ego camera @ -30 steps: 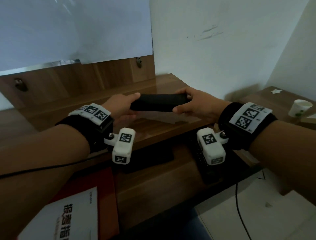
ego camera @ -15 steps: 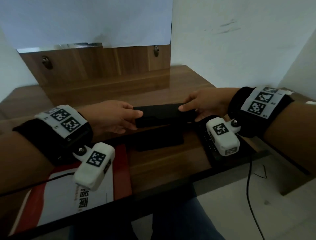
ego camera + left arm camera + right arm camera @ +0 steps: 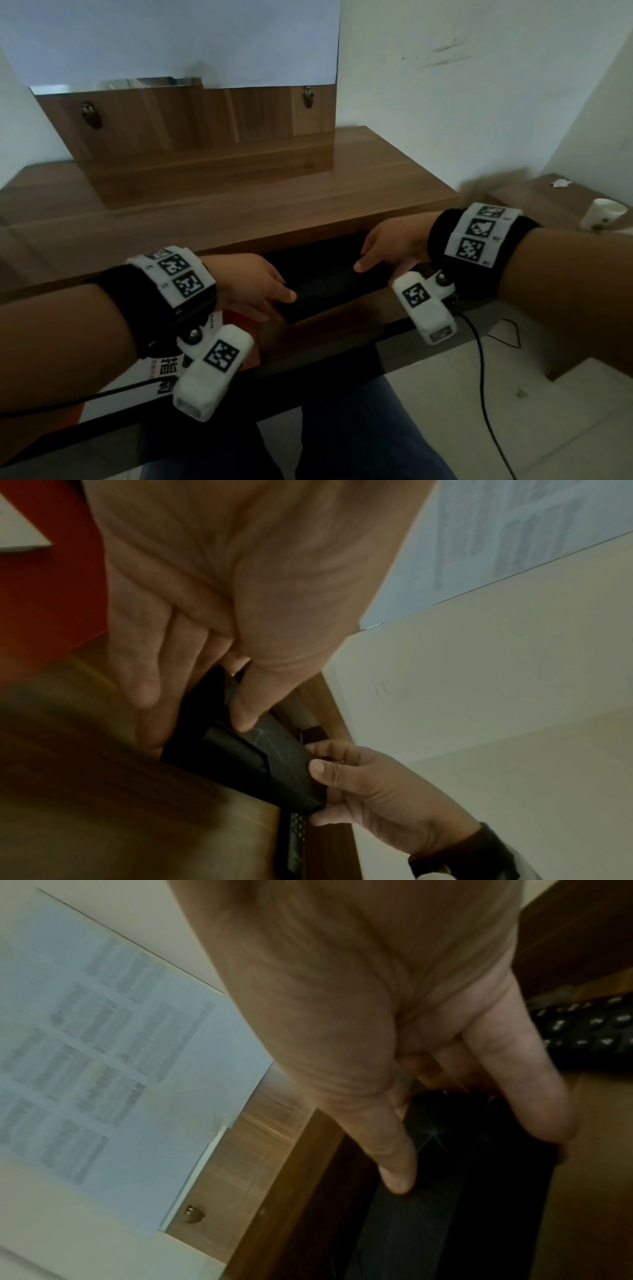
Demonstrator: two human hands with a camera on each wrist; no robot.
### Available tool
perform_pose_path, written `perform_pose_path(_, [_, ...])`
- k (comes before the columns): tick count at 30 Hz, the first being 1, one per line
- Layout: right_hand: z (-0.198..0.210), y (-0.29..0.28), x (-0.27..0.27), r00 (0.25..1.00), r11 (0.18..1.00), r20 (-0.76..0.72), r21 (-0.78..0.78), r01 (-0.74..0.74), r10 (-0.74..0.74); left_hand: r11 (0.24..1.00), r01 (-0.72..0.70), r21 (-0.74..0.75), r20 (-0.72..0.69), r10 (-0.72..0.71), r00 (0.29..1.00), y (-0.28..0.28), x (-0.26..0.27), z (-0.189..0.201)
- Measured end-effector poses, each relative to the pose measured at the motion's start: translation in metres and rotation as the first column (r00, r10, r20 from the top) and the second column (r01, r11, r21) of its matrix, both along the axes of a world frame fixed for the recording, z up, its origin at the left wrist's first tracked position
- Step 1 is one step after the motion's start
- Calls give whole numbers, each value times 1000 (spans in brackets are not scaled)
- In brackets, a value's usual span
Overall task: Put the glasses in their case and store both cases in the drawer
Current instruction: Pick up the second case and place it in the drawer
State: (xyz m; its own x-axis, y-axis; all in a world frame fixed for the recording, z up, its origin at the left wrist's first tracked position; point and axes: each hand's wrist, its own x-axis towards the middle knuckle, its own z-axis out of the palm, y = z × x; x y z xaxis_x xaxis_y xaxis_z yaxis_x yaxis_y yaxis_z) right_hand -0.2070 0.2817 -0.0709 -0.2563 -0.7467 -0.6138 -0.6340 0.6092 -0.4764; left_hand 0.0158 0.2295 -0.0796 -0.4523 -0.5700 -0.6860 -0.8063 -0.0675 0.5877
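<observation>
Black oblong case (image 3: 260, 761), wooden drawer (image 3: 342, 329)

Glossy wood-grain desk top (image 3: 239, 219), matt black case (image 3: 246, 761), white paper sheet (image 3: 171, 37) on the wall

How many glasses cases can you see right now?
1: a black case held at its ends by the left hand and right hand at the open drawer. Another may be hidden in the dark beneath.
</observation>
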Motion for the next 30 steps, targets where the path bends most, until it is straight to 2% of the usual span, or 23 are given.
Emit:
perform_pose_path(8, [-20, -6, 12, 979, 983, -143, 129, -129, 147, 999, 31, -15, 139, -28, 990, -5, -8, -22])
perform_pose_path(19, [-23, -5, 19, 981, 974, -99, 171, -149, 167, 998, 12, -60, 145, -3, 989, -7, -14, -32])
perform_pose_path(26, [-23, -4, 22, 962, 962, -152, 190, -197, 227, 1000, 21, -23, 130, -18, 991, -2, -10, -29])
perform_pose_path(30, [-20, -2, 23, 949, 957, -175, 173, -231, 260, 995, 51, -83, 131, -40, 991, 0, -6, -25])
